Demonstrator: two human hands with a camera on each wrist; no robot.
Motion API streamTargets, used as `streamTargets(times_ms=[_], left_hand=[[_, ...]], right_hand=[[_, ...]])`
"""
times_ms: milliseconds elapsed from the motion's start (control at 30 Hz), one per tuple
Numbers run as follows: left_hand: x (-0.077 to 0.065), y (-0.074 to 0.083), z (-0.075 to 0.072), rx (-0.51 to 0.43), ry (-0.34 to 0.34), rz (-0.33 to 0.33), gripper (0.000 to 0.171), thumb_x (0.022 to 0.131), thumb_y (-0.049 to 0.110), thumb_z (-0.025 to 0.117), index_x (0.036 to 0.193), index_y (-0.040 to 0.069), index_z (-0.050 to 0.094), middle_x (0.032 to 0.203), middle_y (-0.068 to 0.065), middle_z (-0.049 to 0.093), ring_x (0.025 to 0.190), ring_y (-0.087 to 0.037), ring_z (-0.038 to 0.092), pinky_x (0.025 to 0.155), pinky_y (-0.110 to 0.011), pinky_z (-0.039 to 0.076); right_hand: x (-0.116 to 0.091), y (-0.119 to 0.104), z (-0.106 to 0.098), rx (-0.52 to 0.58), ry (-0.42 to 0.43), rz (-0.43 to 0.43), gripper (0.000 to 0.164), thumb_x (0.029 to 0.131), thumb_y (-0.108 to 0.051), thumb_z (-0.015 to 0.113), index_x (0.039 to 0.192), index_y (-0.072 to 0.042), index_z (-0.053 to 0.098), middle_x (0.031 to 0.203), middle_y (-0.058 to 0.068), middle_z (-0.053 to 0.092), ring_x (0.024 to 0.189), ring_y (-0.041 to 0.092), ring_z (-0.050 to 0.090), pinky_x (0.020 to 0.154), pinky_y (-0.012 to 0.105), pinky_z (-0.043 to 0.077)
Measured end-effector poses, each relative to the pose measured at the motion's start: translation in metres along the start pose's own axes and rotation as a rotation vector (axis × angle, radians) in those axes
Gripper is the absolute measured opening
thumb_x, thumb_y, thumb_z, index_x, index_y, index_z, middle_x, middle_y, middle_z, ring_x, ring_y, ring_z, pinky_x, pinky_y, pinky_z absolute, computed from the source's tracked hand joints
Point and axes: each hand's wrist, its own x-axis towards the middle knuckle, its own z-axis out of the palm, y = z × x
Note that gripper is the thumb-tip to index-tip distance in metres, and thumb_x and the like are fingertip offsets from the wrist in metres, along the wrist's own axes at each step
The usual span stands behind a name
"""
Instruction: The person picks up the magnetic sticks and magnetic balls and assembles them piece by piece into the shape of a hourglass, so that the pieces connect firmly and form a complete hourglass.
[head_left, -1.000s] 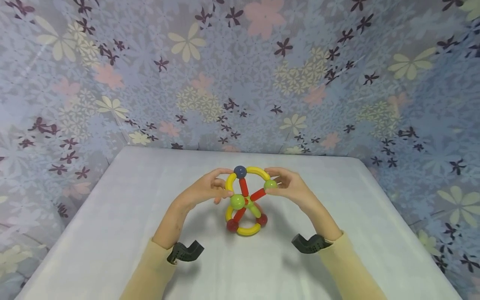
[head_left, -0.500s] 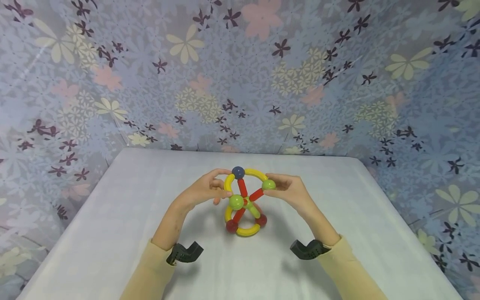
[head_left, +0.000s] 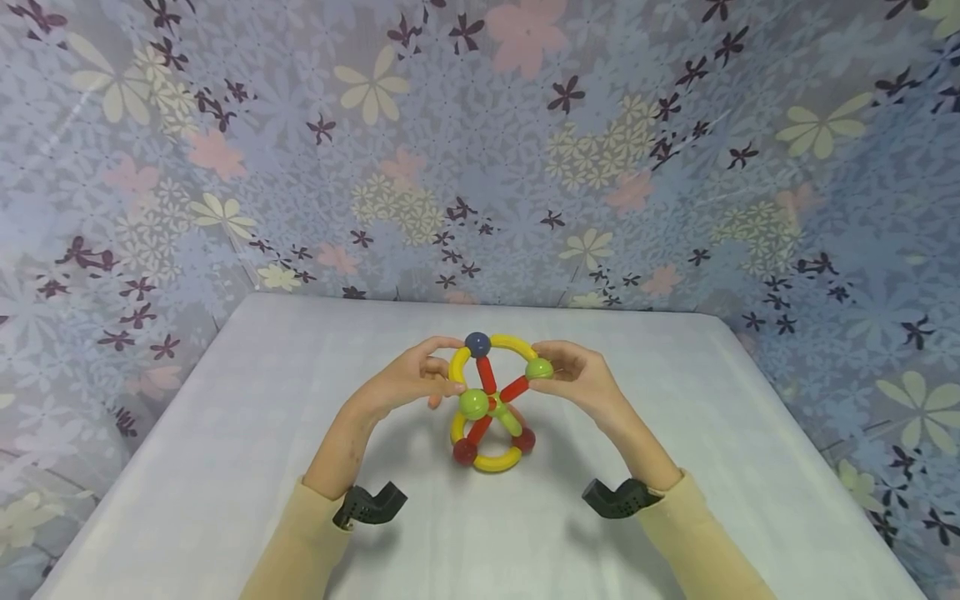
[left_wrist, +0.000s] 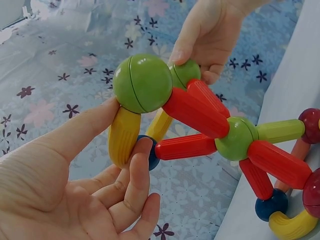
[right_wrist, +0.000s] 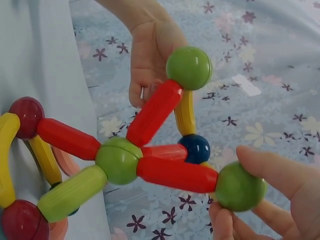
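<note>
A ball-and-rod construction toy [head_left: 482, 431] stands upright on the table between my hands. Red rods and a light green one meet at its central green ball [left_wrist: 235, 138]. Yellow curved rods link the outer balls at top and bottom. With thumb and fingers, my left hand [head_left: 408, 375] pinches the upper left yellow curved rod [left_wrist: 123, 137], between a green ball [left_wrist: 142, 83] and a blue ball [right_wrist: 195, 148]. On the other side, my right hand [head_left: 583, 375] holds the right green ball [right_wrist: 241, 186] between thumb and fingers. Dark red balls [head_left: 465, 451] sit at the base.
A white cloth covers the table [head_left: 225, 467]. Behind it hangs a flower-patterned fabric [head_left: 480, 167], which also runs along both sides. Each wrist carries a black camera mount [head_left: 371, 504] over a pale yellow sleeve [head_left: 300, 546].
The fingers of my right hand have shifted slightly around the green ball. The toy and my left hand stay almost still.
</note>
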Motion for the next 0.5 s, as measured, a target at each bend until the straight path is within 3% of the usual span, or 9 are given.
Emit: streamTargets(times_ms=[167,300,367,433,500], left_hand=[[-0.001,0.0,-0.003,-0.003,0.005,0.007,0.06,0.086,0.018,0.068,0.139,0.019,0.039,0.074,-0.003,0.057,0.064,-0.018,0.052,0.091,-0.041,0.037],[-0.002,-0.001,-0.005,-0.006,0.008,-0.002,0.06,0.086,0.018,0.067,0.139,0.019,0.039,0.076,-0.006,0.057,0.064,-0.018,0.053,0.093,-0.043,0.036],[-0.003,-0.001,-0.005,-0.008,0.01,-0.01,0.059,0.086,0.018,0.068,0.139,0.02,0.04,0.076,-0.007,0.057,0.063,-0.018,0.053,0.094,-0.043,0.036],[-0.003,-0.001,-0.004,-0.005,0.01,-0.019,0.059,0.086,0.019,0.068,0.138,0.02,0.04,0.076,-0.006,0.057,0.063,-0.018,0.053,0.093,-0.043,0.036],[-0.003,-0.002,-0.002,-0.007,0.002,-0.02,0.059,0.086,0.019,0.068,0.138,0.02,0.04,0.076,-0.006,0.056,0.063,-0.018,0.052,0.092,-0.042,0.037]], right_hand=[[0.019,0.013,-0.006,0.036,-0.05,0.041,0.045,0.094,-0.031,0.058,0.132,-0.008,0.052,0.126,0.017,0.058,0.097,0.01,0.06,0.086,0.028,0.05],[0.051,0.037,-0.006,0.057,-0.072,0.129,0.051,0.098,-0.044,0.047,0.133,-0.007,0.052,0.13,0.016,0.055,0.103,0.018,0.059,0.096,0.037,0.046],[0.068,0.05,-0.002,0.051,-0.143,0.132,0.049,0.099,-0.041,0.046,0.132,-0.007,0.052,0.13,0.02,0.054,0.106,0.028,0.057,0.093,0.039,0.047],[0.082,0.059,0.006,0.055,-0.241,0.114,0.043,0.099,-0.032,0.046,0.133,-0.006,0.052,0.132,0.024,0.052,0.107,0.032,0.057,0.093,0.045,0.047],[0.091,0.063,0.011,0.069,-0.329,0.074,0.045,0.098,-0.032,0.047,0.133,-0.004,0.051,0.128,0.026,0.054,0.105,0.035,0.059,0.09,0.046,0.049]])
